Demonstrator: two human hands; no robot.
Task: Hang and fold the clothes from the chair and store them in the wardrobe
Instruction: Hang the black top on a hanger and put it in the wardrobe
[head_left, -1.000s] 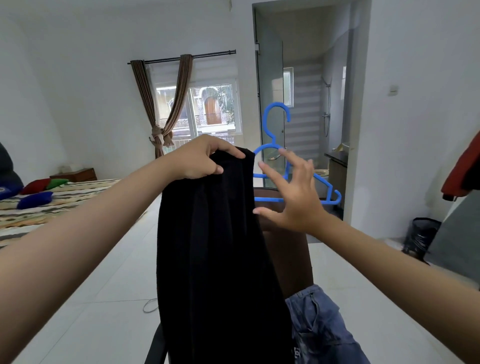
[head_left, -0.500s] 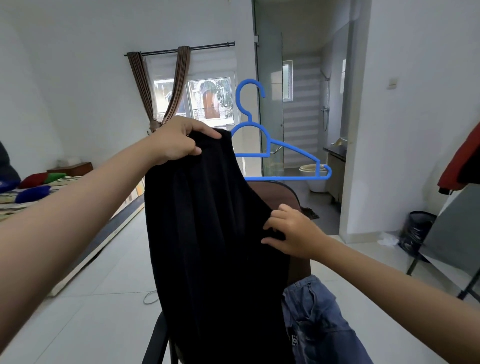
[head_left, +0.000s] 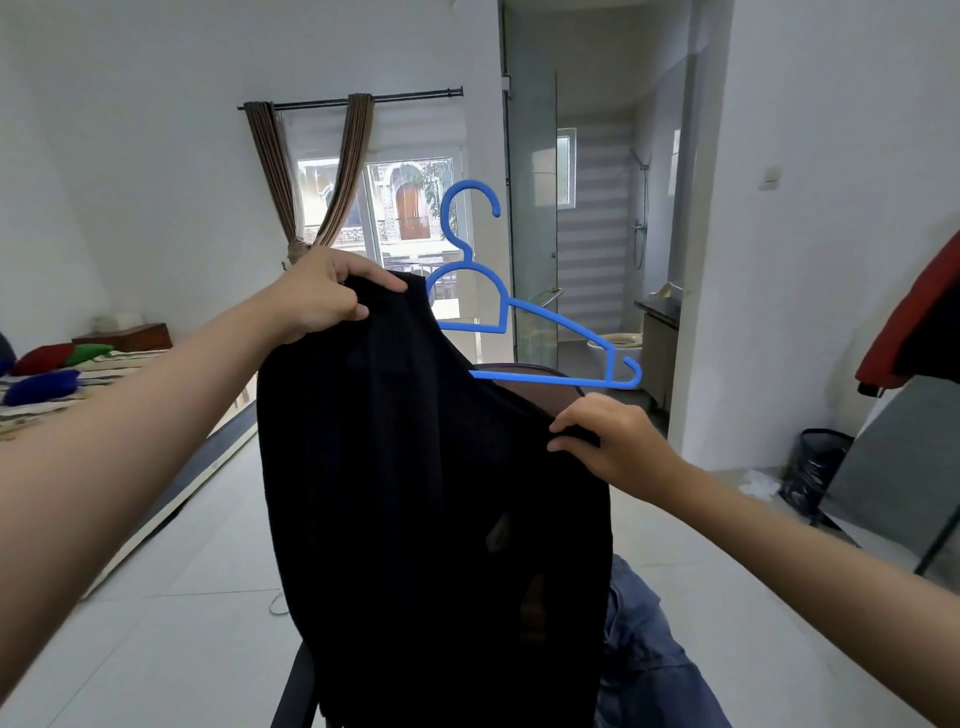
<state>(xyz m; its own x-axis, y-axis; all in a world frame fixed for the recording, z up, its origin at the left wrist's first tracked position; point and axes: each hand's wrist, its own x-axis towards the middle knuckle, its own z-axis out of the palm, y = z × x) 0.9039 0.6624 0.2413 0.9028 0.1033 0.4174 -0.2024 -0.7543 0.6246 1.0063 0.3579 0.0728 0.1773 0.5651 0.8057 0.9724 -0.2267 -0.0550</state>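
Only the person's two arms show in the head view, from the near edges of the frame out to the hands. Both forearms are bare: no sleeve, cuff or glove covers either of them as far back as the frame reaches. The left hand wears no ring, and its wrist carries no watch, band or bracelet. The right hand is likewise unadorned, with a bare wrist behind it. The fingernails that show on the left hand are short and unpainted. No marking, tattoo or plaster is visible on either forearm.
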